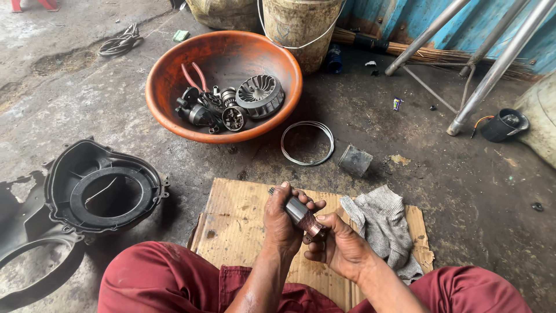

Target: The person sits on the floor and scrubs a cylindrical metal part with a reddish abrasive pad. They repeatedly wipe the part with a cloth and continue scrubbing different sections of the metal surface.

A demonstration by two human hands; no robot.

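Bare cardboard (pixel 243 217) lies open left of the hands. The grey rag (pixel 379 223) blocks the right; the orange basin (pixel 168 101) and wire ring (pixel 307 142) stand farther off.

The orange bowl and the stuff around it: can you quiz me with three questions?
1. True or false: the round orange plastic bowl is empty.
2. What do both hands hold over the flat brown cardboard sheet?
   A) a grey metal cylinder with copper windings
   B) a hammer
   C) a cup
3. Which lies nearer the right hand: the crumpled grey cloth or the black plastic cover?

Key: 1 false, it holds metal parts. 2 A, the cylinder, with the left hand. 3 the cloth.
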